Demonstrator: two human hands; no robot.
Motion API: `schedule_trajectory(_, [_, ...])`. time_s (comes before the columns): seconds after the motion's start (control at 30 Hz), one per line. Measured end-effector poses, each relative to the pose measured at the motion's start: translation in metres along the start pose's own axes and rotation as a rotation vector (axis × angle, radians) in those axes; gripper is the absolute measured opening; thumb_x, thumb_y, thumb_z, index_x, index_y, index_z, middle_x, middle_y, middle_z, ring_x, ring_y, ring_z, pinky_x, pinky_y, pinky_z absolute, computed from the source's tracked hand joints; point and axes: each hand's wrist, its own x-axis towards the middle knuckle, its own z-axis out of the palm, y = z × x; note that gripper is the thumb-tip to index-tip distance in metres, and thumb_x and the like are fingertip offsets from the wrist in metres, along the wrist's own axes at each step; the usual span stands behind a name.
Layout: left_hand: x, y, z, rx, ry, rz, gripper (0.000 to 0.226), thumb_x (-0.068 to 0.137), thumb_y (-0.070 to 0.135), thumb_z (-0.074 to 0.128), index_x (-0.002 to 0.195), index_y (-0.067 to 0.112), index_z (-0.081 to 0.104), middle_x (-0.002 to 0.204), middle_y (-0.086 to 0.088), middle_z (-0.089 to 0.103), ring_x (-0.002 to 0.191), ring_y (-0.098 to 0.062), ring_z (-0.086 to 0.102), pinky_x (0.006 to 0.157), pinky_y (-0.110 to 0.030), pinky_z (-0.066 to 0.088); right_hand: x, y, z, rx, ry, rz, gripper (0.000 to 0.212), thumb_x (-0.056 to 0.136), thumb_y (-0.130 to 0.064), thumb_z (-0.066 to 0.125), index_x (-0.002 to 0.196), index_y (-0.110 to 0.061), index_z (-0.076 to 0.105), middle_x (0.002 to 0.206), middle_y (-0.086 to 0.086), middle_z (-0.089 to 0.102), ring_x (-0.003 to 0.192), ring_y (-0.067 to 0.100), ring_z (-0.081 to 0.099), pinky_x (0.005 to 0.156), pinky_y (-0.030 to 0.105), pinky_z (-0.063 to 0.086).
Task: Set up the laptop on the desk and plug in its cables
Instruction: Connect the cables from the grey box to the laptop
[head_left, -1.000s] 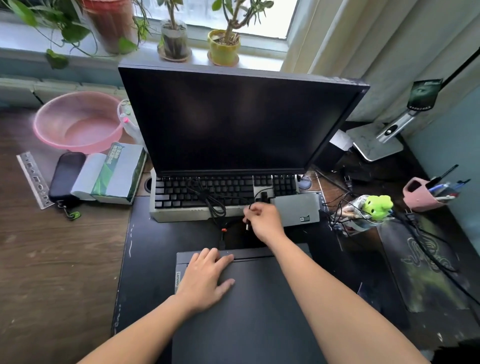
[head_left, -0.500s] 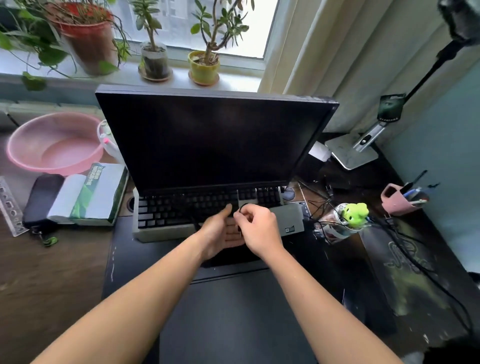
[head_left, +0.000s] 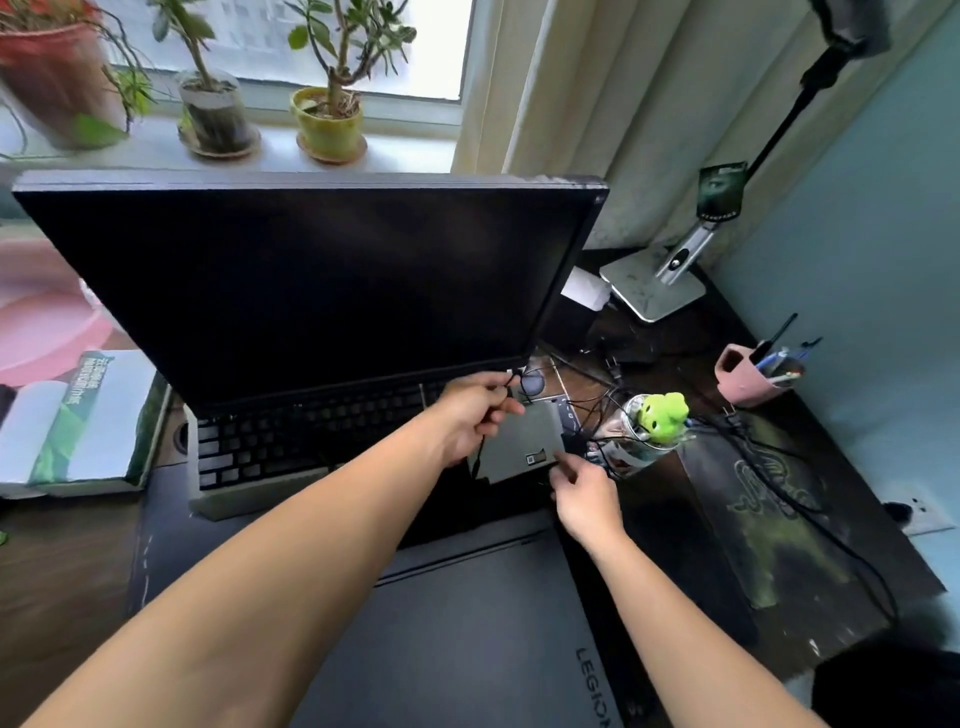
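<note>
laptop (head_left: 467, 639) closed on desk mat, near edge | left hand (head_left: 475, 415) now off the lid, pinching black cable (head_left: 480, 452) | right hand (head_left: 584, 496) fingering grey dock's (head_left: 524, 441) corner | nothing plugged yet

Dark wooden bench (head_left: 62, 582) under a window, crowded with gear.

Covered mid-way by a black mat (head_left: 171, 525) bearing a closed grey laptop (head_left: 467, 639) at the near edge, a keyboard (head_left: 291, 452) behind it and a dark monitor (head_left: 311, 280) looming over that. Flanked on the left by a green-and-white book (head_left: 78, 421) and a blurred pink basin (head_left: 41, 317). Cluttered on the right with a grey box (head_left: 524, 441), tangled black cables (head_left: 602, 410), a jar topped by a green frog toy (head_left: 662, 415), a pink pen holder (head_left: 748, 374), a lamp base (head_left: 649, 286) and a printed mouse pad (head_left: 779, 514).
</note>
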Motion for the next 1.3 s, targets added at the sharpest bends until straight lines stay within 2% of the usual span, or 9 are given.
schedule_trajectory(0.13, [0.013, -0.002, 0.013, 0.082, -0.062, -0.005, 0.033, 0.1, 0.002, 0.041, 0.126, 0.011, 0.059, 0.063, -0.007, 0.064, 0.043, -0.007, 0.036, 0.035, -0.015, 0.019, 0.017, 0.001, -0.001, -0.003, -0.077, 0.007, 0.048, 0.093, -0.02, 0.054, 0.141, -0.027, 0.052, 0.115, 0.011, 0.071, 0.105, 0.035, 0.066, 0.094, 0.038, 0.051])
schedule_trajectory(0.23, [0.021, -0.003, 0.018, 0.081, -0.119, -0.003, 0.039, 0.101, 0.003, 0.039, 0.136, 0.013, 0.051, 0.071, -0.008, 0.06, 0.048, -0.008, 0.035, 0.037, -0.015, 0.019, 0.027, -0.002, 0.0, -0.044, -0.114, -0.003, 0.04, 0.098, -0.021, 0.051, 0.137, -0.02, 0.056, 0.131, 0.011, 0.065, 0.121, 0.033, 0.058, 0.096, 0.033, 0.044])
schedule_trajectory(0.53, [0.033, -0.006, 0.02, 0.144, -0.21, 0.024, 0.044, 0.101, 0.003, 0.04, 0.141, 0.017, 0.047, 0.071, -0.002, 0.059, 0.049, -0.006, 0.033, 0.04, -0.015, 0.018, 0.062, -0.003, 0.009, 0.01, -0.104, 0.103, 0.056, 0.098, -0.041, 0.042, 0.146, -0.013, 0.043, 0.131, 0.015, 0.063, 0.118, 0.036, 0.06, 0.1, 0.042, 0.046])
schedule_trajectory(0.73, [0.036, -0.001, 0.028, 0.118, -0.248, 0.058, 0.042, 0.1, 0.003, 0.039, 0.137, 0.018, 0.052, 0.07, -0.001, 0.058, 0.05, -0.006, 0.032, 0.04, -0.016, 0.018, 0.078, -0.005, 0.015, 0.137, -0.089, 0.178, 0.05, 0.077, -0.042, 0.032, 0.105, -0.011, 0.06, 0.094, 0.014, 0.064, 0.084, 0.031, 0.061, 0.072, 0.042, 0.044])
schedule_trajectory(0.9, [0.03, -0.001, 0.016, 0.095, -0.204, 0.08, 0.037, 0.1, 0.003, 0.04, 0.13, 0.014, 0.058, 0.066, -0.001, 0.055, 0.047, -0.006, 0.029, 0.039, -0.016, 0.016, 0.065, -0.013, 0.02, 0.185, -0.052, 0.158, 0.057, 0.093, -0.034, 0.04, 0.148, -0.017, 0.041, 0.128, 0.008, 0.063, 0.105, 0.025, 0.06, 0.099, 0.047, 0.047])
schedule_trajectory(1.0, [0.011, -0.012, -0.007, 0.115, -0.157, 0.082, 0.032, 0.099, 0.003, 0.04, 0.119, 0.011, 0.064, 0.063, -0.002, 0.055, 0.044, -0.006, 0.029, 0.037, -0.016, 0.018, 0.032, -0.025, 0.019, 0.218, 0.039, 0.075, 0.04, 0.096, -0.021, 0.047, 0.135, -0.019, 0.057, 0.117, 0.006, 0.068, 0.107, 0.026, 0.062, 0.094, 0.037, 0.049])
schedule_trajectory(1.07, [-0.004, -0.023, -0.024, 0.141, -0.094, 0.081, 0.03, 0.099, 0.003, 0.041, 0.115, 0.009, 0.065, 0.061, -0.003, 0.055, 0.042, -0.006, 0.029, 0.038, -0.016, 0.017, 0.007, -0.036, 0.023, 0.227, 0.091, 0.003, 0.022, 0.095, -0.016, 0.053, 0.111, -0.016, 0.068, 0.102, 0.004, 0.071, 0.092, 0.023, 0.064, 0.079, 0.029, 0.045])
schedule_trajectory(1.17, [-0.021, -0.036, -0.048, 0.158, -0.009, 0.081, 0.029, 0.099, 0.003, 0.04, 0.115, 0.008, 0.064, 0.062, -0.004, 0.054, 0.039, -0.006, 0.029, 0.038, -0.018, 0.016, -0.022, -0.049, 0.041, 0.318, -0.139, -0.082, 0.019, 0.094, -0.016, 0.057, 0.081, -0.021, 0.07, 0.075, -0.001, 0.07, 0.059, 0.015, 0.062, 0.065, 0.03, 0.047])
schedule_trajectory(1.3, [-0.036, -0.041, -0.073, 0.154, 0.021, 0.074, 0.029, 0.1, 0.005, 0.04, 0.114, 0.009, 0.065, 0.062, -0.004, 0.055, 0.04, -0.005, 0.03, 0.037, -0.016, 0.019, -0.045, -0.062, 0.063, 0.288, -0.514, -0.155, 0.007, 0.088, -0.016, 0.068, 0.091, -0.019, 0.073, 0.079, -0.002, 0.071, 0.061, 0.009, 0.063, 0.071, 0.028, 0.053])
